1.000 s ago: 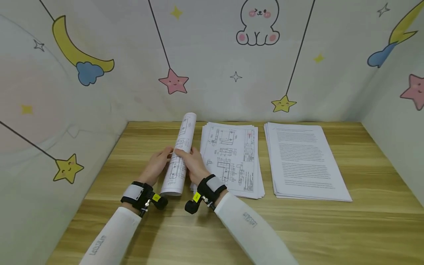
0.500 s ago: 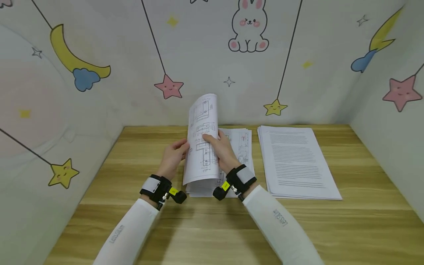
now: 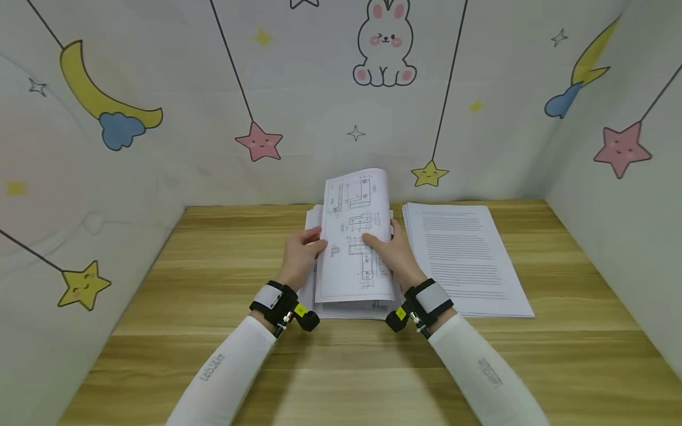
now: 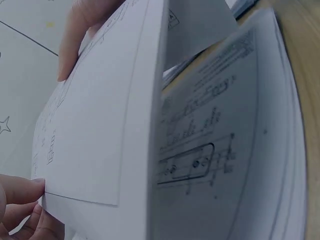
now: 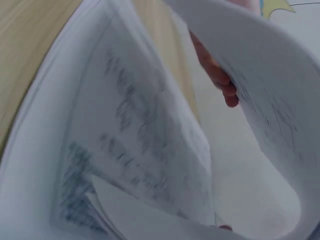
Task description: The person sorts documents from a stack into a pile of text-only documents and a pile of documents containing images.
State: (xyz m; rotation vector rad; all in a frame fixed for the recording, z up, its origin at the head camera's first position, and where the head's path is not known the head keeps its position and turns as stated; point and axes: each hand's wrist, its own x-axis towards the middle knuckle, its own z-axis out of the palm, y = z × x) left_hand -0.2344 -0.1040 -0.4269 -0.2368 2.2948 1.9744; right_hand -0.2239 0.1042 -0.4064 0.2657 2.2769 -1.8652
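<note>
Several sheets of paper printed with technical drawings stand raised and bent above a stack of matching drawing sheets. My left hand pinches their left edge, thumb in front. At the right edge my right hand grips them, its thumb lying on the printed face and its fingers partly hidden behind. In the left wrist view the bent sheets rise over the lower stack. The right wrist view has the raised sheets curving above the stack, with some blur.
A stack of text pages lies just right of the drawings. The wooden table runs back to a fabric wall with cartoon prints, and similar walls stand at both sides.
The drawing sheets were a tight roll at the left; they have opened into a loose curve and shifted right, over the stack. Both hands moved right with them, and the view turned slightly.
</note>
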